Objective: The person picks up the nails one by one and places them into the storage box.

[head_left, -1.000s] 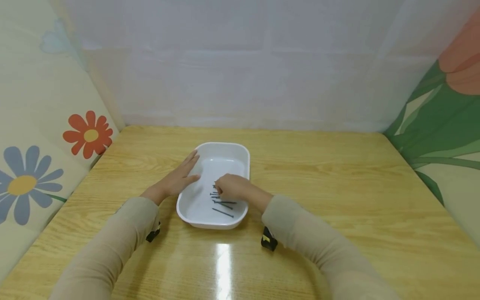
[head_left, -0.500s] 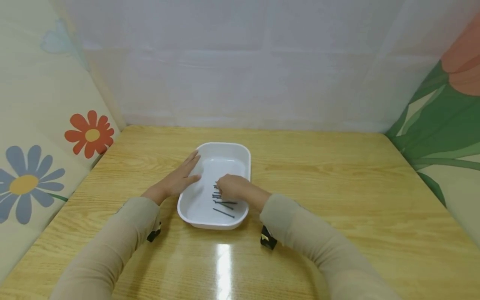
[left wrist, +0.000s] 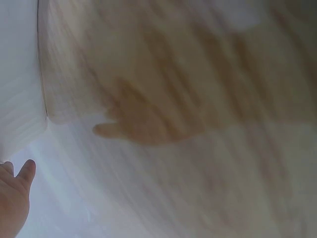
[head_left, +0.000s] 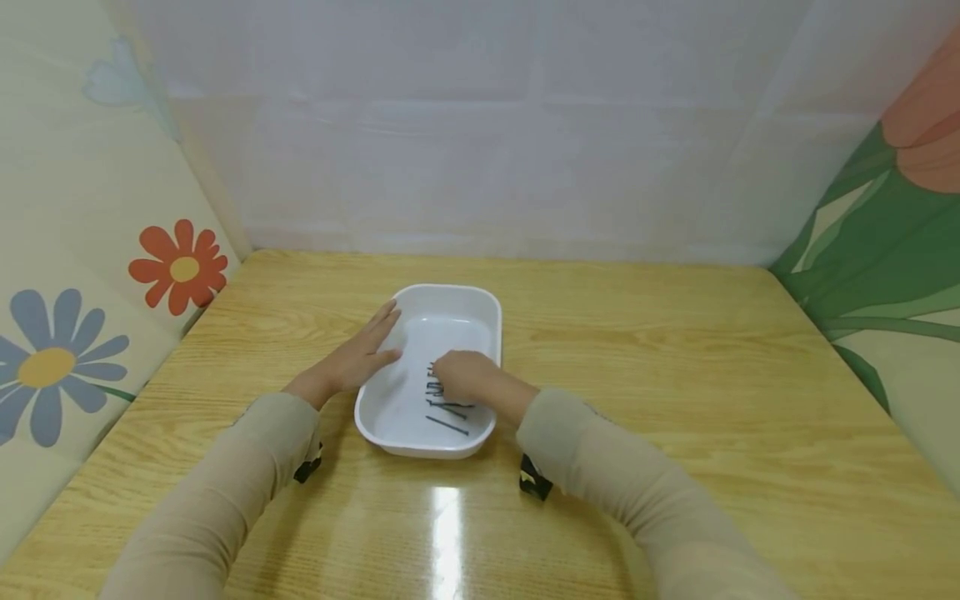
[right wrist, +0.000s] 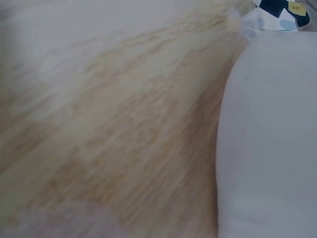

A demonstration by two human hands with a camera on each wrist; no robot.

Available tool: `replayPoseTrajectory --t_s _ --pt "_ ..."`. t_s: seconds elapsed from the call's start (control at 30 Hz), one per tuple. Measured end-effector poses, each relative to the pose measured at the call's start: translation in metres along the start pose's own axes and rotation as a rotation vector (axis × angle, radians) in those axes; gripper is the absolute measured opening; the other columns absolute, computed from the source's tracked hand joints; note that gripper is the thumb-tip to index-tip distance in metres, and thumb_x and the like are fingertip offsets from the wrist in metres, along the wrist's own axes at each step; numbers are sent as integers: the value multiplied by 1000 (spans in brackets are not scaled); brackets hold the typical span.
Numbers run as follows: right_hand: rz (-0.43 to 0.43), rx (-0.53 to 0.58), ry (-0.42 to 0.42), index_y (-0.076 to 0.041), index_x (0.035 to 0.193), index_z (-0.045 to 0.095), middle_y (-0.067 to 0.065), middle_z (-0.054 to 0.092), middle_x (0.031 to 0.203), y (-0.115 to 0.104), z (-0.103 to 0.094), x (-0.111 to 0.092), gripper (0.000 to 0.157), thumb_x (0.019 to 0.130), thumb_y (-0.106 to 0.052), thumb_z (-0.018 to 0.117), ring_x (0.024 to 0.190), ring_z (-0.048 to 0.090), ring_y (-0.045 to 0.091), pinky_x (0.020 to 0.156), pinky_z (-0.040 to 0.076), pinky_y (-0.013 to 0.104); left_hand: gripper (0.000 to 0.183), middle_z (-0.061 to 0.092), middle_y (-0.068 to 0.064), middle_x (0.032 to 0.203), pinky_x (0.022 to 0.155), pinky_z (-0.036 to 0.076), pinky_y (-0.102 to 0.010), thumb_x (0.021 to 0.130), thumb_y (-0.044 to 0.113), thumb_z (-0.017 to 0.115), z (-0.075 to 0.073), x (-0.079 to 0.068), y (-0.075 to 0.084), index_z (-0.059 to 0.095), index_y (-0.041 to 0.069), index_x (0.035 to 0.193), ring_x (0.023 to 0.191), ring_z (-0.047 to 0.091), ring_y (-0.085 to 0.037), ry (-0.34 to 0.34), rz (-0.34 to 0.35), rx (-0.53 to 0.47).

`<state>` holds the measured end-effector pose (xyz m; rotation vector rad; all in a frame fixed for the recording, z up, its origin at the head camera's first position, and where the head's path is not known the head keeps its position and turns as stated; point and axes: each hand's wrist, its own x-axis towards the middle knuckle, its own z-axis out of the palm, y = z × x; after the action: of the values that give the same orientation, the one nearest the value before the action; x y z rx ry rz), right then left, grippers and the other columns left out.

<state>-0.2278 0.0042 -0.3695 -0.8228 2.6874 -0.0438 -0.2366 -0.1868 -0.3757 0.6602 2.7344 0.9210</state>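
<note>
A white rectangular tray [head_left: 428, 451] stands on the wooden table, with several dark nails [head_left: 447, 425] lying in it. My left hand [head_left: 358, 357] rests on the tray's left rim, fingers extended and thumb reaching inside. In the left wrist view, part of this hand [left wrist: 12, 201] shows beside the tray's wall [left wrist: 20, 74]. Inside the tray, my right hand [head_left: 467, 375] has its fingers curled over a row of nails, whose ends stick out to the left. Its fingertips are hidden. The right wrist view shows the tray's outer wall [right wrist: 267, 144], not the fingers.
The wood-grain table [head_left: 637, 358] extends around the tray and reflects light in front. A white cloth [head_left: 480, 167] hangs behind it. Panels printed with flowers [head_left: 47, 367] flank both sides. Dark wrist straps [head_left: 536, 477] sit below the sleeves.
Under my right hand, the nail ends have shifted slightly right and now form a neater row. The right hand has moved a little; the left hand stays on the rim.
</note>
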Motion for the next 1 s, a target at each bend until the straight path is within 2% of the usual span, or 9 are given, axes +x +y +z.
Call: replayPoseTrajectory --t_s 0.2,0.43,0.63,0.77,1.0 --pt "5 11 -5 -10 103 59 1 58 87 0 0 0 23 81 -14 56 73 51 11 74 44 26 60 -12 -1 143 100 6 -48 93 26 36 0 0 0 2 9 139 129 -5 -25 -1 -6 -4" --pt "-36 60 4 -11 83 59 -3 53 72 2 -6 -3 4 81 -13 55 66 50 10 62 43 22 60 -11 -2 143 100 6 -48 93 25 36 0 0 1 3 8 139 129 -4 -25 2 0 3" --pt "-97 166 46 -9 80 60 -4 54 71 6 -12 -7 4 80 -11 56 68 51 10 62 42 21 60 -12 -2 143 100 7 -48 93 25 36 -1 0 2 2 8 139 129 -4 -26 -2 -2 3" --pt "-171 231 103 -8 80 62 -3 56 72 11 -13 -9 4 77 -8 59 70 52 10 65 42 21 60 -11 -4 143 100 7 -47 93 24 36 -1 0 1 2 8 139 129 -4 -26 6 6 11" --pt "-254 418 146 -6 81 63 -3 59 74 20 -12 -16 5 78 -7 59 72 53 9 65 44 18 60 -11 -3 144 100 7 -47 93 25 37 -1 0 1 2 9 139 129 -4 -25 4 3 4"
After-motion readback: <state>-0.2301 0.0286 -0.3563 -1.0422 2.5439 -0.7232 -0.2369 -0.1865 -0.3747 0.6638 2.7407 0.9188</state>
